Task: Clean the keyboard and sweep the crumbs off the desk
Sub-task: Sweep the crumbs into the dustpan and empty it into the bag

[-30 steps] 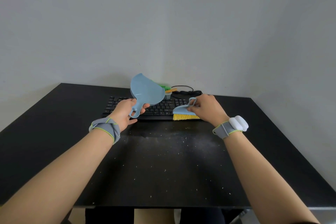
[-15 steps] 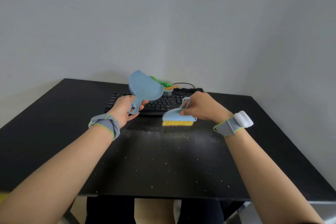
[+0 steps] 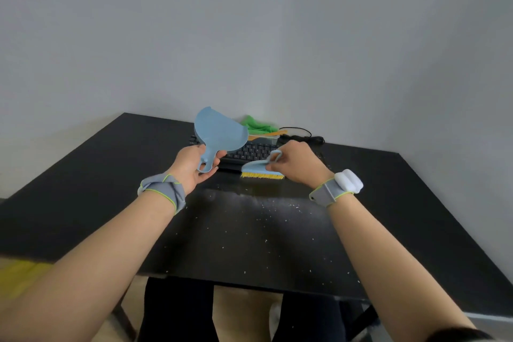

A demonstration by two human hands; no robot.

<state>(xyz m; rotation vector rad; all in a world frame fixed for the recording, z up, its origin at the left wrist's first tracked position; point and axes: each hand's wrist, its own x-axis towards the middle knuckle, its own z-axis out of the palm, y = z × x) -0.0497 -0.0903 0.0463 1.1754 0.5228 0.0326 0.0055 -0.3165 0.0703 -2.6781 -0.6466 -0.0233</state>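
Sweeping step: right hand gripping brush by keyboard, left hand holding dustpan aloft. Next, probably: lower pan to counter, sweep crumbs in.

A crumpled bright green cloth lies at the back by the plain grey wall, just beside a small clear plastic box with an orange stick across it

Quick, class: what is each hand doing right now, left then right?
Left hand: closed round the handle of the pale blue plastic dustpan, held up.
Right hand: gripping the small blue hand brush with yellow bristles.
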